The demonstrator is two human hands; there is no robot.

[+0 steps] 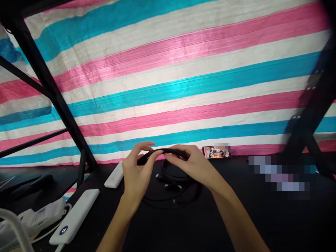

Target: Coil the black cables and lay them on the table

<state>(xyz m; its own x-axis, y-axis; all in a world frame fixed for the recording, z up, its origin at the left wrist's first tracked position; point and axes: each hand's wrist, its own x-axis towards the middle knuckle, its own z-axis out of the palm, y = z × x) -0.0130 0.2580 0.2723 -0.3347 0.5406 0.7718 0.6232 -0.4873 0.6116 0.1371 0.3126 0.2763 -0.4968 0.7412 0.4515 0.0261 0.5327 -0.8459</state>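
Observation:
Between my two hands a bundled black cable (168,151) is held up above the dark tabletop, bent in an arch. My left hand (138,164) grips its left end between thumb and fingers, the index finger lifted. On the other side, my right hand (193,161) pinches the bundle with thumb and fingers. Below and just behind the hands lie more coiled black cables (173,176), with several small light-coloured plug ends showing. Part of the coil is hidden by my right hand.
White slab-shaped devices (76,217) (114,175) lie left of my hands. White power strips (42,215) with cords sit at the lower left. A phone (216,152) leans against the striped sheet (183,87). Black metal frame bars (49,87) stand at both sides.

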